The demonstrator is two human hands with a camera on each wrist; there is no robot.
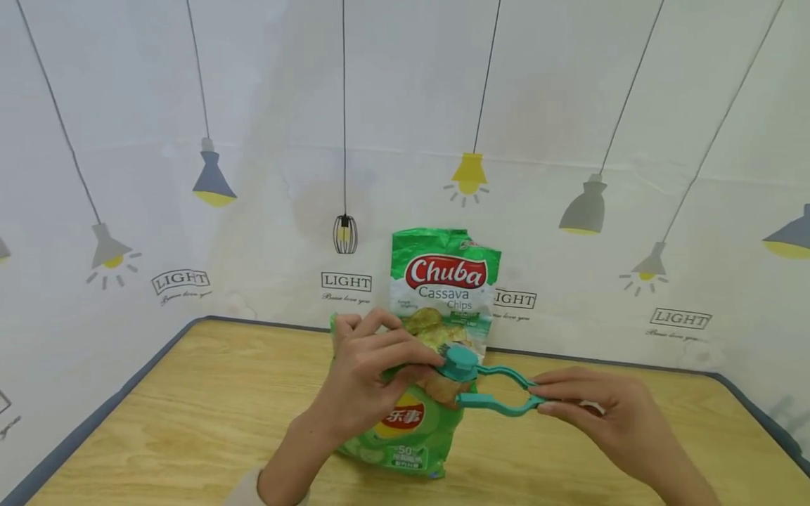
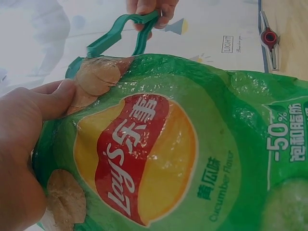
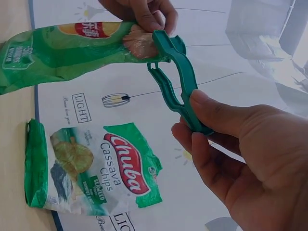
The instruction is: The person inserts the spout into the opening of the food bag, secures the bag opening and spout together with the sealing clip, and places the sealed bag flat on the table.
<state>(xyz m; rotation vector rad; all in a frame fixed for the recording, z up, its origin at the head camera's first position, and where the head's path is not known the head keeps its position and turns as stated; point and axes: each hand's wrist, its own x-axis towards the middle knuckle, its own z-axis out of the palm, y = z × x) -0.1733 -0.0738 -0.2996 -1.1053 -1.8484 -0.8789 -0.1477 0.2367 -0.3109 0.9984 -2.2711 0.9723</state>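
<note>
In the head view my left hand (image 1: 370, 372) grips the top of a green Lay's cucumber-flavour chip bag (image 1: 405, 455), its thumb and fingers pinching the gathered edge. My right hand (image 1: 614, 414) pinches the joined end of a teal bag clip (image 1: 500, 406) between thumb and fingers. The clip has a round cap (image 1: 460, 361) on one arm, and its two arms stand apart. In the right wrist view the clip's free ends meet the bag's top edge beside my left fingertips (image 3: 153, 21). Whether the edge lies between both arms, I cannot tell.
A green and white Chuba cassava chip bag (image 1: 446, 242) with a torn top corner stands behind the Lay's bag. The wooden table (image 1: 209, 393) has a dark edge against a lamp-printed backdrop. A metal piece with a red ring (image 2: 269, 38) shows in the left wrist view.
</note>
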